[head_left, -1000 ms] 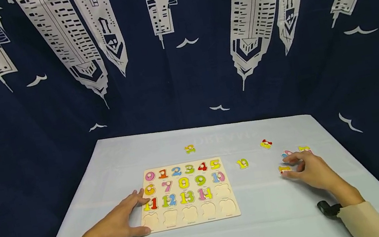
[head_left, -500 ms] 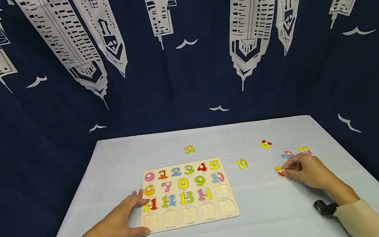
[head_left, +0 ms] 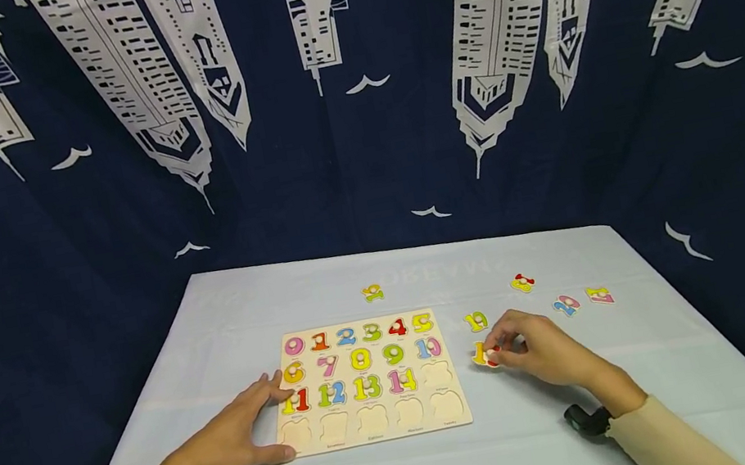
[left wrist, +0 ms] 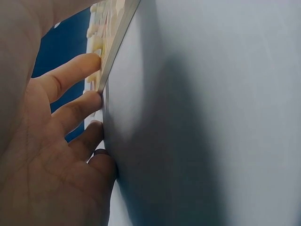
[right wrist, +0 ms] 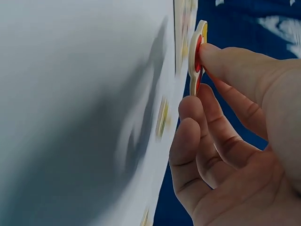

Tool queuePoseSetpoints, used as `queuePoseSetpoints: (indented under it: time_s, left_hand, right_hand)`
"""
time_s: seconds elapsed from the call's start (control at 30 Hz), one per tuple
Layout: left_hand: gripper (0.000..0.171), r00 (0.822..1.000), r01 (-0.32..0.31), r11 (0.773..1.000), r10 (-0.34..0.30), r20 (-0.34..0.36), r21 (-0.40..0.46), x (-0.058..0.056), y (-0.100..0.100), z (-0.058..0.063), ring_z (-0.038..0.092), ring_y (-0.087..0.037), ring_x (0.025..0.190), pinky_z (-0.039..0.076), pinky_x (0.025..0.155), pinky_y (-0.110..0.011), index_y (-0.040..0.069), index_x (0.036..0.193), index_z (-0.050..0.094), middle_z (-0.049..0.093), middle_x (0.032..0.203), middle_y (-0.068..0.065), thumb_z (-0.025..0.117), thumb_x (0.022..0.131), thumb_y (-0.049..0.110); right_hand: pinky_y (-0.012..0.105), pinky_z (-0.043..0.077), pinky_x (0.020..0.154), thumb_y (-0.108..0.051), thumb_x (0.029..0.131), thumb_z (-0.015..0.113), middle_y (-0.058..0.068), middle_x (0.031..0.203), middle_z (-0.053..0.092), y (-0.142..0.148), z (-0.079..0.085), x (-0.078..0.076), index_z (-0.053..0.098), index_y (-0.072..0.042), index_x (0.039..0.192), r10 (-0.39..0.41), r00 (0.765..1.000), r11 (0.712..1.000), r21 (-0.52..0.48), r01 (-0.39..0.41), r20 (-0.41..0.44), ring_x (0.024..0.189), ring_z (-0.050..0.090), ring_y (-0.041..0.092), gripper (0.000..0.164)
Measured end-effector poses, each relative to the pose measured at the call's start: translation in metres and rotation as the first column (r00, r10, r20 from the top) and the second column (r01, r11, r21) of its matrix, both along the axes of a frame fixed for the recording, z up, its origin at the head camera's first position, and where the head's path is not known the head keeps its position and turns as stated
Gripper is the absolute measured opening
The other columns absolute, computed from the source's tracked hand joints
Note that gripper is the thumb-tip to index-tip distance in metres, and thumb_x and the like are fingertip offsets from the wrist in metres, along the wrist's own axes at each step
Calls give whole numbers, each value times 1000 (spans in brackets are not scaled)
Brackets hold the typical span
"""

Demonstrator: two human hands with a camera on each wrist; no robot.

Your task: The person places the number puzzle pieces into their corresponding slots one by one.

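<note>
In the head view, a wooden number puzzle board (head_left: 357, 440) lies on the table with colourful pieces 0 to 14 seated in it. Bare recesses fill its bottom row and the right end of the third row. My left hand (head_left: 229, 436) rests at the board's left edge, fingers spread and thumb at the near corner. My right hand (head_left: 538, 345) pinches a yellow-and-red number piece (head_left: 480, 355) just right of the board. The right wrist view shows that piece (right wrist: 197, 56) edge-on between thumb and fingers, raised over the table; its second digit is mostly covered.
Loose number pieces lie around: a yellow-green piece (head_left: 476, 321) near the right hand, another (head_left: 373, 292) behind the board, a red-yellow one (head_left: 523, 283), a blue-pink one (head_left: 566, 305) and a pink-yellow one (head_left: 599, 295) at right. A dark patterned cloth (head_left: 338, 164) hangs behind the table.
My right hand has picked up the yellow-and-red number piece from the right-hand group and carried it left towards the board. My left hand has stayed on the board's edge.
</note>
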State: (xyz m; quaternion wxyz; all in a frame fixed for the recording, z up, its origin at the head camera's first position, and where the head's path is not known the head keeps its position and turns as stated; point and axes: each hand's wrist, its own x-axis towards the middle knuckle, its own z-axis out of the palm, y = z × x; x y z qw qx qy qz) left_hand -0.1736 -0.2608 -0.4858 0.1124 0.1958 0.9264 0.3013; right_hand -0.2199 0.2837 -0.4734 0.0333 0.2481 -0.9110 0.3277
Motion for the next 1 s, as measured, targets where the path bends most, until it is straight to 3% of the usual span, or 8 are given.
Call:
queuePoseSetpoints:
  time_s: [0.2, 0.4, 1.0]
  left_hand:
    - [83, 1000, 11, 1000, -11, -14, 4, -2, 0, 0, 26, -57, 178, 28, 139, -82, 26, 156, 67, 37, 191, -19, 104, 85, 49]
    - [83, 1000, 9, 1000, -9, -5, 3, -2, 1, 0, 25, -57, 178, 27, 139, -82, 26, 155, 67, 37, 190, -20, 104, 84, 47]
    - [84, 1000, 1, 1000, -1, -4, 8, 0, 0, 1, 25, -56, 179, 27, 139, -82, 25, 156, 67, 37, 191, -18, 104, 84, 47]
  right_hand:
    - [21, 55, 74, -13, 104, 89, -7, 107, 75, -39, -2, -5, 84, -22, 109, 116, 993, 993, 24, -117, 17, 89, 62, 0, 11]
    - [20, 57, 78, -7, 105, 87, -1, 115, 78, -63, -6, -7, 84, -16, 111, 171, 985, 985, 28, -172, 30, 91, 62, -1, 11]
    - [22, 57, 80, -8, 101, 91, -2, 106, 75, -82, -7, -6, 87, -18, 105, 119, 992, 991, 52, -120, 31, 91, 65, 4, 12]
